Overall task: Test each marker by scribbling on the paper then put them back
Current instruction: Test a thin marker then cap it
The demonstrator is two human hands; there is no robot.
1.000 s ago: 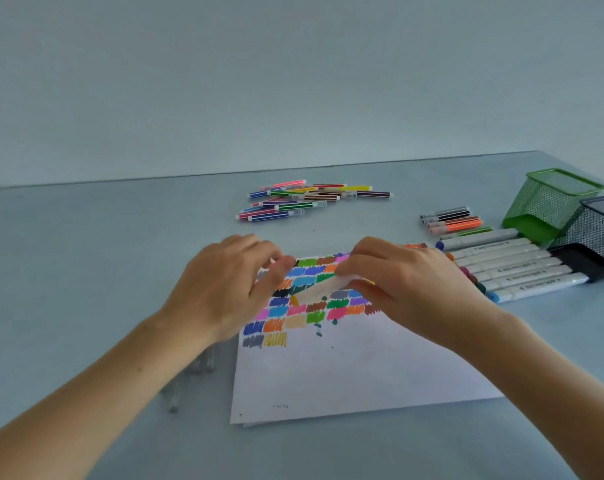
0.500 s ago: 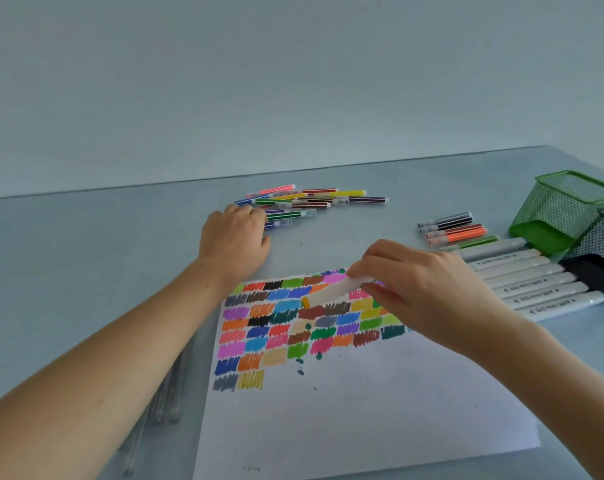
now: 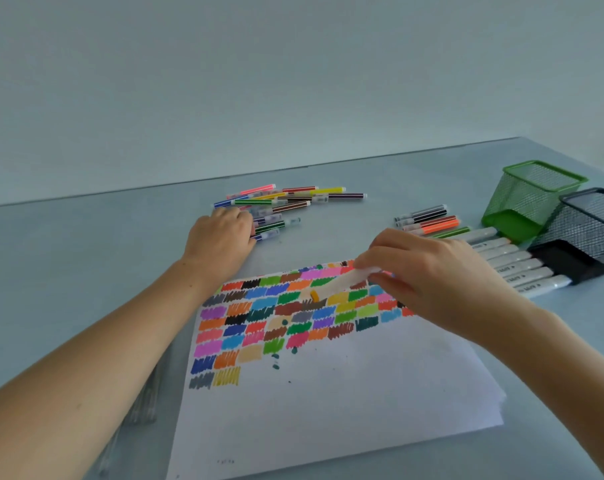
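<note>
Two hands are at work. Fingers of the right hand (image 3: 432, 275) pinch a white marker (image 3: 345, 284), its orange tip low over the scribbled colour patches on the paper (image 3: 328, 393). Fingers of the left hand (image 3: 221, 237) curl down onto the near edge of a loose pile of thin markers (image 3: 286, 206); what they grip, I cannot tell. Six thick white markers (image 3: 515, 265) lie in a row right of the paper, four thin ones (image 3: 428, 221) behind them. Two mesh pots, green (image 3: 529, 199) and black (image 3: 584, 233), lie tipped on the bench (image 3: 86, 271).
</note>
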